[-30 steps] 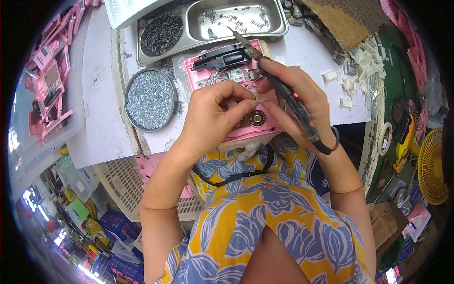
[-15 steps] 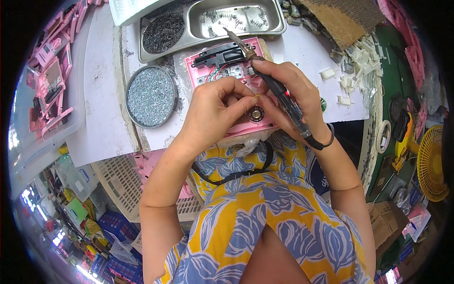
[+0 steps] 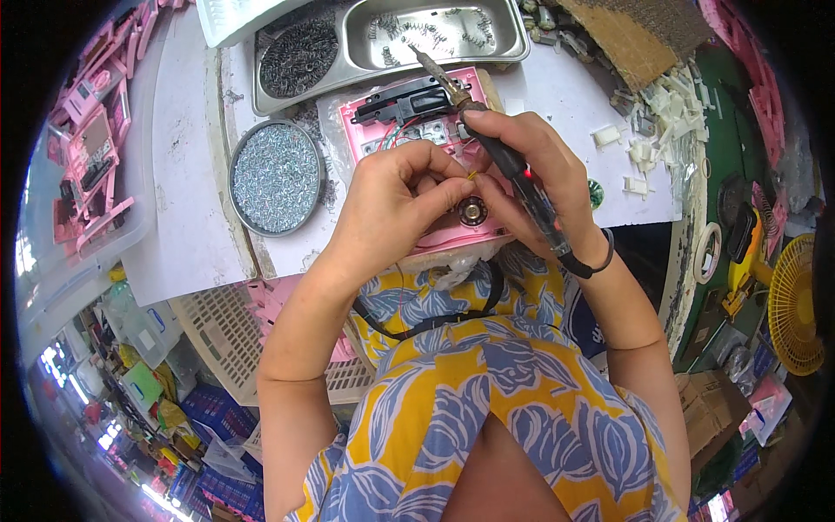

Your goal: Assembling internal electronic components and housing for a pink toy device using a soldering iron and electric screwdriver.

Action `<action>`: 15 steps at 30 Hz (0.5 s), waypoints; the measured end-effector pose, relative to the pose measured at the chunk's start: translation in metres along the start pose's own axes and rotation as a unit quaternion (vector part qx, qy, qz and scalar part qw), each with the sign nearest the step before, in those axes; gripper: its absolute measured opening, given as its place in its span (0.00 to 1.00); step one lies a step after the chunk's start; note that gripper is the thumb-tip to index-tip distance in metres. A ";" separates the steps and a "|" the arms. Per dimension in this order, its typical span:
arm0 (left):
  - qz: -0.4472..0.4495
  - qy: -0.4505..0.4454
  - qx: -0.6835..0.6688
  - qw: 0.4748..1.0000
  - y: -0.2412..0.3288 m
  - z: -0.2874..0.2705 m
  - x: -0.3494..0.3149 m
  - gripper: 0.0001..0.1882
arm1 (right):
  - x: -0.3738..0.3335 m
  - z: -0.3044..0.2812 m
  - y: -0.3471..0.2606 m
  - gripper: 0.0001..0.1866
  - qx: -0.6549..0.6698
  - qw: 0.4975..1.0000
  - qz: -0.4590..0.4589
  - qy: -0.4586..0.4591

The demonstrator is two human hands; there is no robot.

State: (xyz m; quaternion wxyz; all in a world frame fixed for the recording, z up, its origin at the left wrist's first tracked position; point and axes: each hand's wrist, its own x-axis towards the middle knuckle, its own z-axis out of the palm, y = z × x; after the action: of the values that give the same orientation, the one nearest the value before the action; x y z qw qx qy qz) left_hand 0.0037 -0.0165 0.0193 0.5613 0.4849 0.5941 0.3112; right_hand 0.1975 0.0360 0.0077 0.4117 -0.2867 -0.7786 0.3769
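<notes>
- My left hand (image 3: 396,204) lies over the open pink plastic casing (image 3: 417,165) on the white bench top (image 3: 187,174), fingertips pinched narrow on a thin yellow wire end (image 3: 470,176) just above the small round metal speaker (image 3: 472,211).
- My right hand (image 3: 539,187) is closed around the black pen-shaped soldering iron (image 3: 513,170); its long axis runs from near right to far left, tip hanging over the steel tray of springs (image 3: 435,35).
- The wire sits between both hands, nearer the left fingertips; the iron's tip lies well beyond it, on the far side.
- Both wrists are bent inward, forearms converging from the near edge.
- A round tin of silvery screws (image 3: 277,177) stands left of the casing.
</notes>
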 end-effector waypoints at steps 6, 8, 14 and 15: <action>0.027 0.008 -0.010 1.000 0.000 0.004 -0.001 0.05 | -0.015 0.002 0.000 0.31 -0.029 0.999 -0.001 0.021; 0.093 0.017 0.034 0.995 -0.003 0.007 -0.001 0.05 | -0.014 -0.011 -0.008 0.30 -0.044 0.998 -0.031 0.023; 0.263 0.012 0.254 0.931 -0.003 0.009 -0.001 0.07 | -0.050 -0.074 -0.021 0.15 0.073 0.993 0.085 0.043; 0.265 0.012 0.275 0.924 -0.001 0.010 -0.001 0.07 | -0.053 -0.080 -0.023 0.14 0.083 0.990 0.110 0.011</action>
State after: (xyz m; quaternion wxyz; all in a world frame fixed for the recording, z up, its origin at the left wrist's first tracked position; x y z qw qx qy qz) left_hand 0.0133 -0.0196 0.0167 0.2954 0.7561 0.5130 0.2790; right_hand 0.2899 0.0112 0.0340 0.3987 -0.3397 -0.7037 0.4801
